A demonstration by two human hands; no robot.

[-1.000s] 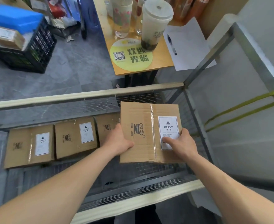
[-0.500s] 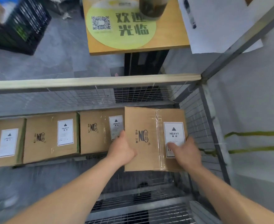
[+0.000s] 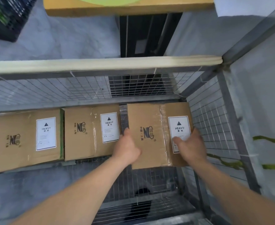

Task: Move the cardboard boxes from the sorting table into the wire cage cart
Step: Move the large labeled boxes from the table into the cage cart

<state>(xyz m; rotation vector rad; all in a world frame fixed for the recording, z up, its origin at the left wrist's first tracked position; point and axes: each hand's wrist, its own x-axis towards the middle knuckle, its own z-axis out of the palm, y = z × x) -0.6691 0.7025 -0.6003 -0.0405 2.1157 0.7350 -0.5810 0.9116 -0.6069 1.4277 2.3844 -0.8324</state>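
A brown cardboard box (image 3: 151,120) with a white HEAVY label sits low in the far right corner of the wire cage cart (image 3: 104,64). My left hand (image 3: 127,147) grips its left edge, fingers tucked down the gap beside it. My right hand (image 3: 190,145) holds its right side, thumb lying across the label. To the left, two more labelled boxes, the nearer box (image 3: 88,135) and the farther box (image 3: 24,140), lie in a row along the cart's back wall, with the edge of another at the far left.
Mesh walls (image 3: 213,120) close the cart on the right and back, with a padded top rail. The wire floor (image 3: 141,200) in front of the boxes is bare. Beyond the cart stand a wooden table (image 3: 128,8) and a black crate (image 3: 6,15). Green straps (image 3: 270,140) run at right.
Both hands have lowered the box deeper into the cart's right corner, level with the row. The view has tipped further down and closer in.
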